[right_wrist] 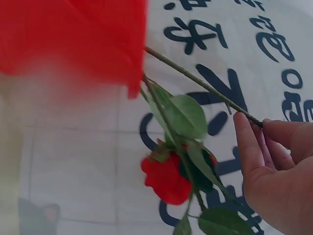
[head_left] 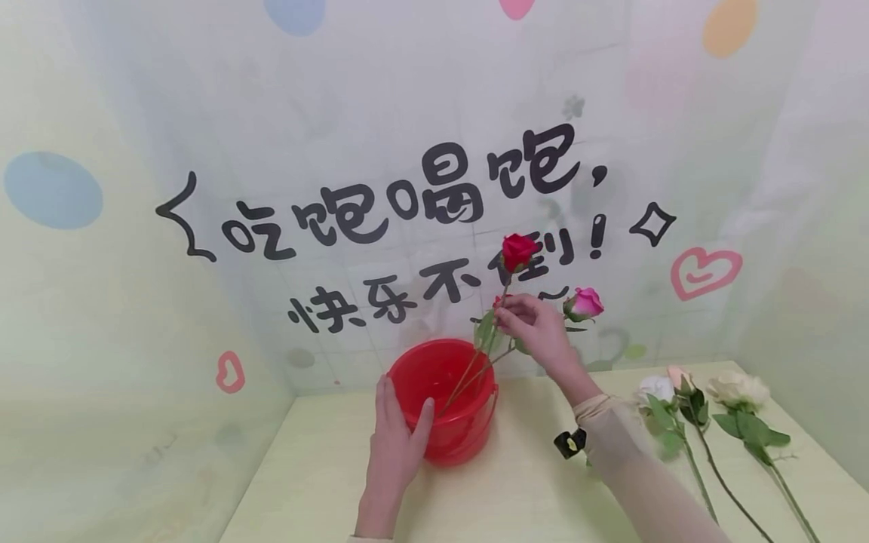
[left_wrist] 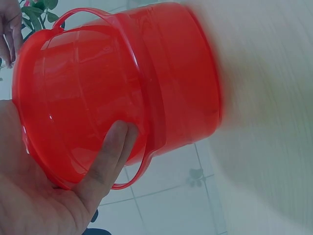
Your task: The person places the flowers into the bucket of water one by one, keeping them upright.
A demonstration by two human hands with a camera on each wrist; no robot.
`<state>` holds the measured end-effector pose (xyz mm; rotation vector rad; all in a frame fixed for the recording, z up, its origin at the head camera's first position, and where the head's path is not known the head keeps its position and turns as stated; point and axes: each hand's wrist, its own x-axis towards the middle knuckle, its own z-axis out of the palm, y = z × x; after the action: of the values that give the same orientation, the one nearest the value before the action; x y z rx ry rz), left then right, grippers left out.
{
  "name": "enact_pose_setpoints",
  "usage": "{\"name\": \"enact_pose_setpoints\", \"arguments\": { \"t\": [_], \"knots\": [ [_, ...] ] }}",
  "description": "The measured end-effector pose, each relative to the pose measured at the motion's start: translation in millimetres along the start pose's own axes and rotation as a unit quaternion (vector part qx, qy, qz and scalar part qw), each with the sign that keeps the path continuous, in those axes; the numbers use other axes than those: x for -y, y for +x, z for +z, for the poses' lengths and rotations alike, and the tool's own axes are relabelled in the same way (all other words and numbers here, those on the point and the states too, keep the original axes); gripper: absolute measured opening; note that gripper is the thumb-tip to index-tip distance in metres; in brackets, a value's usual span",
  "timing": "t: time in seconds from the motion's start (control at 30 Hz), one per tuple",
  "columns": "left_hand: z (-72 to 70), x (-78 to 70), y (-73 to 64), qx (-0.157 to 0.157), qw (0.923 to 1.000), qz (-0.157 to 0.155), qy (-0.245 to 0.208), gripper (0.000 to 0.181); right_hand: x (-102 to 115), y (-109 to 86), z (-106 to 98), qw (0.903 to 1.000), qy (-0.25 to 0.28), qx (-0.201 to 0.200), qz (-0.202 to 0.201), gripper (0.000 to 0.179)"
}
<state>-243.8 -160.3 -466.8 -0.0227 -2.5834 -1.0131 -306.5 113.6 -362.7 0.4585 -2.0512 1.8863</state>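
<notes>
A red plastic bucket (head_left: 462, 437) stands upright on the table, its thin handle (left_wrist: 128, 186) hanging at the side. Against the near left of its wall and rim rests my left hand (head_left: 395, 445), fingers straight and thumb spread apart. My right hand (head_left: 539, 332), above and right of the bucket, pinches the stem (right_wrist: 205, 88) of a red rose (head_left: 518, 253) between thumb and fingers. That stem slants down into the bucket. A second red rose (right_wrist: 168, 178), partly hidden behind the right hand in the head view, and a pink rose (head_left: 585, 304) lean out over the right rim.
On the right of the table (head_left: 305, 467) lie a white flower (head_left: 657, 388), a pale pink rose (head_left: 681, 377) and a cream flower (head_left: 738, 391), stems toward me. Behind the table hangs a printed backdrop (head_left: 380, 113) with black lettering. A dark band with a small ornament (head_left: 570, 443) is at the right wrist.
</notes>
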Motion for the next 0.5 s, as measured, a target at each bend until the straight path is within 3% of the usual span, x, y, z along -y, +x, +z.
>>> {"name": "enact_pose_setpoints", "arguments": {
  "t": [0.5],
  "knots": [
    [0.3, -0.5, -0.4, -0.005, 1.0000, 0.000, 0.000, 0.098, -27.6, -14.3, 22.8, 0.9978, -0.012, 0.014, 0.064, 0.029]
  ]
}}
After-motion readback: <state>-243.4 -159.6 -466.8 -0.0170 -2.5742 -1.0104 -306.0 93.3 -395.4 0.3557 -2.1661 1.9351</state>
